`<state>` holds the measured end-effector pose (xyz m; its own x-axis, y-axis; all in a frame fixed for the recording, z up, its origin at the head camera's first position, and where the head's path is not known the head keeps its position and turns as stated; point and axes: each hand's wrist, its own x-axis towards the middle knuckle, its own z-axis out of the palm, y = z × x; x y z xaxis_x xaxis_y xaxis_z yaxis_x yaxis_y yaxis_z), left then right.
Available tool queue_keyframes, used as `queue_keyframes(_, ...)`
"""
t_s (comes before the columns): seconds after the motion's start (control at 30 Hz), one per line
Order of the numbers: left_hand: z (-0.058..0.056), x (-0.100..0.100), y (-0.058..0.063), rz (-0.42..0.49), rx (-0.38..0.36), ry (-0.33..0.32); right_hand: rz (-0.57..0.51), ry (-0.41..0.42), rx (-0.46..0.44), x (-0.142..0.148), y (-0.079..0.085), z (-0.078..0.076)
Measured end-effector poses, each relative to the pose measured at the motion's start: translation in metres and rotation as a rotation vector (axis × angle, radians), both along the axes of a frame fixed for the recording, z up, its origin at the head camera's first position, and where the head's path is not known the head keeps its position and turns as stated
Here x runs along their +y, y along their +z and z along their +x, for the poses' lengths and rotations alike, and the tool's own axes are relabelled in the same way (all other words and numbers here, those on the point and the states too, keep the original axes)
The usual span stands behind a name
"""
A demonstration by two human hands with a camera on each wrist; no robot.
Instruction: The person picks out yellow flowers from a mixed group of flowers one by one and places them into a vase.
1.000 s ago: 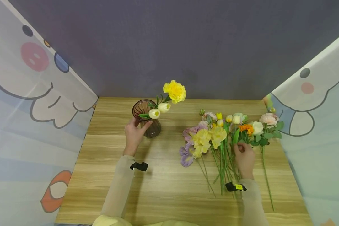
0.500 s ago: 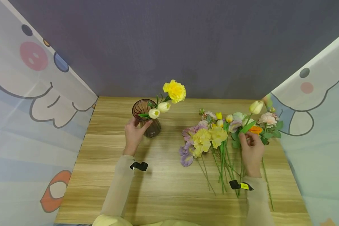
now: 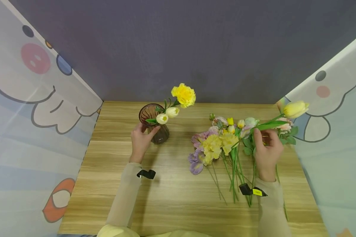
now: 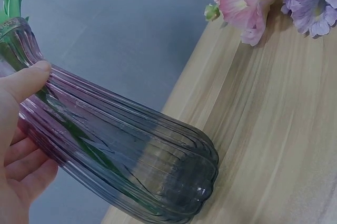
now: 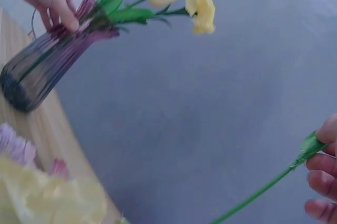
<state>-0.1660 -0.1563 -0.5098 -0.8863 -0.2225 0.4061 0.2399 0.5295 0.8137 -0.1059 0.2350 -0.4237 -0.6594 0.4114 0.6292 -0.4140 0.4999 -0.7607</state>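
Observation:
My left hand (image 3: 140,141) grips a purple-grey ribbed glass vase (image 3: 160,135) just below its rim, thumb on one side and fingers round the other. Two cream tulips (image 3: 167,115) and a yellow carnation (image 3: 184,95) lean out of the vase to the right. Over on the right, my right hand (image 3: 267,153) pinches a pale yellow tulip (image 3: 296,109) by its stem at the leaf, with the bloom pointing right and up. The right wrist view shows its green stem (image 5: 258,193) running down from the fingertips; the bloom is outside that view.
Loose flowers lie right of centre on the wooden table (image 3: 178,204): yellow ruffled blooms (image 3: 212,148), purple ones (image 3: 196,163), small tulips and a pink rose (image 3: 284,126) partly behind the right hand. A grey wall (image 3: 178,49) stands behind, with printed cloth panels (image 3: 20,131) on both sides.
My right hand has lifted the tulip out of the flower pile, moving right and up, and the bloom has swung to the right. The left hand and vase have stayed put.

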Motion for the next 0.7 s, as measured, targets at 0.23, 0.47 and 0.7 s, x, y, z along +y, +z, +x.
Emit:
queue_keyframes(0.23, 0.001, 0.001, 0.002, -0.002, 0.001, 0.0, -0.166, 0.132, 0.197, -0.027, 0.03, -0.005)
queue_keyframes(0.47, 0.001, 0.002, 0.002, -0.007, 0.01, 0.004, -0.452, 0.382, 0.348, -0.052, 0.037, -0.015)
queue_keyframes(0.7, 0.0, 0.001, 0.0, 0.003, 0.015, -0.001, -0.476, 0.436, 0.357, -0.074, 0.04, -0.021)
